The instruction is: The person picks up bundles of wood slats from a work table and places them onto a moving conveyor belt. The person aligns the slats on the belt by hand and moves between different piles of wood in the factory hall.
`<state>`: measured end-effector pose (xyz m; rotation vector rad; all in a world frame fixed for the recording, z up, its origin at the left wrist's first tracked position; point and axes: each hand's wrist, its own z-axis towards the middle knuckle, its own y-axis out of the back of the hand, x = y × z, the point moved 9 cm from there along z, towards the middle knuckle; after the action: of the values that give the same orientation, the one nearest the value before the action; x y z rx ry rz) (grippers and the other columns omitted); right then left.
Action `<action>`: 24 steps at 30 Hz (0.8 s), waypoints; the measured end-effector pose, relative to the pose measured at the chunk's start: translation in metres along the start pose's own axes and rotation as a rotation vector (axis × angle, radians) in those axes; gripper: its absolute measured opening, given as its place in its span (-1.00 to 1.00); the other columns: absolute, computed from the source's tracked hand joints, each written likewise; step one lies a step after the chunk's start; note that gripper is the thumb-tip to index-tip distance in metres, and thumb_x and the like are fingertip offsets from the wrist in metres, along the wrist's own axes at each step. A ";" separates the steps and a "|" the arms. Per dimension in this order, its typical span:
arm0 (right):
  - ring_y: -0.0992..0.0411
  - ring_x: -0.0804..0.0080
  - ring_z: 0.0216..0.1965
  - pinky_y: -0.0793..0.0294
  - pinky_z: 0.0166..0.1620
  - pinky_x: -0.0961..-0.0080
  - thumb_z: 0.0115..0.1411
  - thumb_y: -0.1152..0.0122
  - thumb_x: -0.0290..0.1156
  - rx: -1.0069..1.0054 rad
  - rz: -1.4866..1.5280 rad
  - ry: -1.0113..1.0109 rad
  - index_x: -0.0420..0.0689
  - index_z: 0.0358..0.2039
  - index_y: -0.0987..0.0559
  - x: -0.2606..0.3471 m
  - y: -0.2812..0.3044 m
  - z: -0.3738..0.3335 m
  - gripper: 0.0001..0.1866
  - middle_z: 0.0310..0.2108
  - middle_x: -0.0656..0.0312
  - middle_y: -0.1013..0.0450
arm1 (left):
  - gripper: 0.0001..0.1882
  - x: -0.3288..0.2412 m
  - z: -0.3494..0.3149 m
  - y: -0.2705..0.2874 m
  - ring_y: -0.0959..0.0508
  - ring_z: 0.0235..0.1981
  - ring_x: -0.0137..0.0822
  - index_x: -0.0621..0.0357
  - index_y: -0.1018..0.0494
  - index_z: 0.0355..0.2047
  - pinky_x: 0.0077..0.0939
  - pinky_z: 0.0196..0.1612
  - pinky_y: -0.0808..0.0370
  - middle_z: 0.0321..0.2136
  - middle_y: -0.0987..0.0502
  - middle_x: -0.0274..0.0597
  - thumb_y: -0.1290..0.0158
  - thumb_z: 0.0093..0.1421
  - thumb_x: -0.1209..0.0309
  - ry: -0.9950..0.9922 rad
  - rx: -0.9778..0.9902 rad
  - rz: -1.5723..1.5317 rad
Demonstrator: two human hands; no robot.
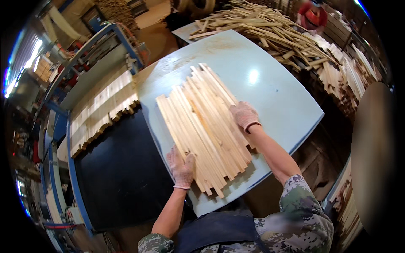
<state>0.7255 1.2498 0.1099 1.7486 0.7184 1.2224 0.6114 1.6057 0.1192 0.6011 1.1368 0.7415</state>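
Observation:
A bundle of pale wooden strips [202, 130] lies side by side on a light blue tabletop [278, 92], their ends uneven. My left hand [181, 170], in a knit glove, rests against the bundle's near left edge. Its fingers are stretched out along the outer side and the thumb lies over the edge strip. On the far right side, my gloved right hand [245, 116] is closed over the outer strips, with its fingertips partly hidden.
Left of the table is a black belt [122, 173], with a panel of strips [103, 105] beyond it in a blue-framed machine. A big heap of loose strips [270, 31] lies at the back right. Behind it stands a person [313, 17] in red.

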 end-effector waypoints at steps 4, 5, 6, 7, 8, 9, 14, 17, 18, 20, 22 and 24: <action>-0.48 -0.12 0.13 -0.50 0.19 0.06 0.44 0.10 -0.12 -0.050 -0.114 0.240 -0.09 -0.07 -0.67 -0.005 -0.014 0.006 -0.58 0.03 -0.12 -0.55 | -0.32 0.000 0.002 -0.009 -0.46 0.21 0.38 0.41 -0.41 0.26 0.27 0.43 -0.21 0.19 -0.48 0.36 -0.14 0.38 0.04 -0.042 0.152 0.170; -0.46 -0.18 0.12 -0.48 0.18 0.01 0.45 0.08 -0.06 -0.018 0.220 -0.035 -0.13 -0.08 -0.67 0.006 0.000 -0.012 -0.54 0.04 -0.11 -0.56 | -0.31 0.008 -0.006 0.000 -0.45 0.23 0.39 0.38 -0.41 0.26 0.27 0.44 -0.20 0.19 -0.48 0.36 -0.12 0.39 0.01 0.021 0.077 0.116; -0.47 -0.24 0.10 -0.46 0.15 -0.04 0.44 0.08 0.03 -0.060 -0.032 0.291 -0.22 -0.10 -0.67 0.010 -0.003 -0.006 -0.44 0.06 -0.19 -0.57 | -0.31 0.008 -0.003 0.000 -0.44 0.25 0.39 0.36 -0.41 0.26 0.26 0.44 -0.19 0.19 -0.48 0.35 -0.10 0.40 -0.02 0.041 -0.006 0.043; -0.48 -0.34 0.05 -0.45 0.12 -0.09 0.44 0.09 0.05 -0.008 -0.008 0.249 -0.28 -0.14 -0.67 0.021 0.004 -0.013 -0.40 0.01 -0.30 -0.56 | -0.31 0.016 -0.011 -0.006 -0.42 0.27 0.38 0.32 -0.39 0.29 0.26 0.46 -0.16 0.22 -0.46 0.35 -0.08 0.40 -0.02 0.029 -0.025 0.084; -0.48 -0.41 0.01 -0.46 0.09 -0.13 0.43 0.10 0.02 0.004 0.024 0.248 -0.31 -0.18 -0.66 0.021 0.003 -0.007 -0.40 -0.05 -0.39 -0.54 | -0.31 0.020 -0.016 -0.013 -0.40 0.30 0.37 0.28 -0.38 0.31 0.25 0.47 -0.14 0.24 -0.45 0.35 -0.07 0.41 -0.02 0.005 -0.045 0.119; -0.47 -0.46 -0.01 -0.44 0.09 -0.16 0.40 0.07 0.03 -0.014 0.128 0.162 -0.34 -0.22 -0.65 0.011 0.000 0.001 -0.40 -0.09 -0.41 -0.54 | -0.31 0.025 -0.021 -0.022 -0.38 0.32 0.35 0.24 -0.36 0.34 0.25 0.48 -0.11 0.26 -0.43 0.35 -0.05 0.41 -0.03 -0.017 -0.065 0.151; -0.45 -0.42 -0.01 -0.47 0.06 -0.14 0.37 -0.04 -0.09 -0.068 -0.049 0.292 -0.34 -0.08 -0.56 -0.024 -0.022 0.032 -0.51 -0.04 -0.38 -0.51 | -0.20 0.014 -0.013 -0.001 -0.25 0.44 0.32 0.31 -0.25 0.43 0.14 0.54 -0.03 0.38 -0.30 0.40 -0.03 0.41 -0.06 0.139 0.042 -0.056; -0.46 -0.35 0.08 -0.49 0.14 -0.07 0.37 -0.11 -0.16 -0.007 0.037 0.197 -0.35 0.11 -0.50 -0.014 -0.022 0.030 -0.49 0.08 -0.33 -0.48 | -0.11 0.028 -0.020 0.003 -0.23 0.46 0.28 0.41 -0.17 0.46 0.05 0.53 -0.08 0.40 -0.28 0.42 -0.03 0.41 -0.09 0.164 0.068 -0.124; -0.46 -0.32 0.12 -0.49 0.18 -0.04 0.37 -0.13 -0.19 0.015 0.080 0.118 -0.35 0.19 -0.48 -0.013 -0.021 0.025 -0.46 0.13 -0.31 -0.47 | -0.10 0.033 -0.024 0.009 -0.23 0.46 0.27 0.42 -0.14 0.47 -0.01 0.53 -0.10 0.41 -0.27 0.43 -0.03 0.41 -0.08 0.173 0.077 -0.238; -0.43 -0.29 0.20 -0.45 0.27 0.02 0.37 -0.15 -0.23 -0.309 0.015 0.214 -0.35 0.31 -0.41 0.009 0.003 -0.014 -0.39 0.24 -0.29 -0.42 | -0.20 0.036 -0.037 0.036 -0.37 0.40 0.15 0.44 -0.20 0.46 -0.22 0.48 -0.24 0.38 -0.37 0.34 0.00 0.48 0.00 0.147 0.080 -0.366; -0.37 -0.13 0.35 -0.42 0.35 0.21 0.40 -0.15 -0.32 -0.400 0.024 0.257 -0.31 0.48 -0.27 0.042 0.018 -0.064 -0.30 0.41 -0.21 -0.30 | -0.32 0.048 -0.060 0.069 -0.47 0.34 0.03 0.45 -0.30 0.40 -0.28 0.44 -0.34 0.31 -0.47 0.23 0.01 0.52 0.09 0.160 0.178 -0.755; -0.44 0.05 0.26 -0.47 0.27 0.31 0.42 -0.16 -0.35 -0.142 0.463 0.302 -0.33 0.42 -0.35 0.069 -0.006 -0.101 -0.38 0.30 -0.12 -0.41 | -0.45 0.064 -0.090 0.097 -0.56 0.26 -0.11 0.44 -0.42 0.32 -0.34 0.40 -0.41 0.23 -0.57 0.11 0.01 0.55 0.20 0.252 0.277 -1.127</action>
<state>0.6554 1.3420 0.1496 1.6797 0.3869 1.8331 0.5208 1.7203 0.1270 0.0182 1.5766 -0.3276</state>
